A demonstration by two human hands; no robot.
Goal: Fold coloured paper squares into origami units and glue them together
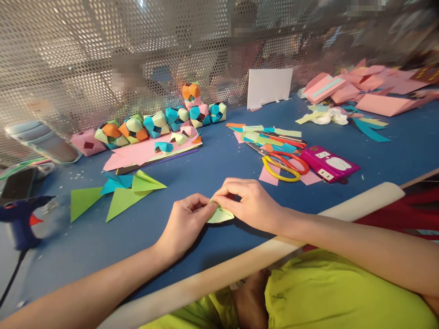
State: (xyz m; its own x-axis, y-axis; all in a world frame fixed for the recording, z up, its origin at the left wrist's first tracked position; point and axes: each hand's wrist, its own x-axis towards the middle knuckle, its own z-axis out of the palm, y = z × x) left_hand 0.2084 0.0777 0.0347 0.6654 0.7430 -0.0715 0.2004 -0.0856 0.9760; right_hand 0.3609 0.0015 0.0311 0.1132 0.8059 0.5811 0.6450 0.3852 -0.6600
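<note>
A: So, how far along? Going left to right, please.

B: Far left, a glue gun [20,224], out of hand. Next, green and blue folded triangles [125,203] lying on the blue table [113,242] — probably only part-made.

A: Any finished stuff?

B: Yep. Behind, a row of paper balls [156,119] along the perforated screen [68,82], with one extra ball [191,89] perched on top. Pretty surely done (and pretty neat, too). In front of those, pink sheets [137,153] with a few small curved pieces [163,147] on top, seemingly loose.

A: And the hands?

B: Left hand [183,224] pinching the left side of a pale green paper piece [221,215], right hand [252,203] pinching its upper edge, fingertips close together. Out over the near part of the table; can't tell whether touching it. Half-shaped at best — likely more creasing left, maybe joining after.

A: Further right?

B: Scissors [286,179] and paper strips [252,137], then a magenta case [315,160], then pink folded shapes [386,104]. Hard to say if part of the same job.
</note>
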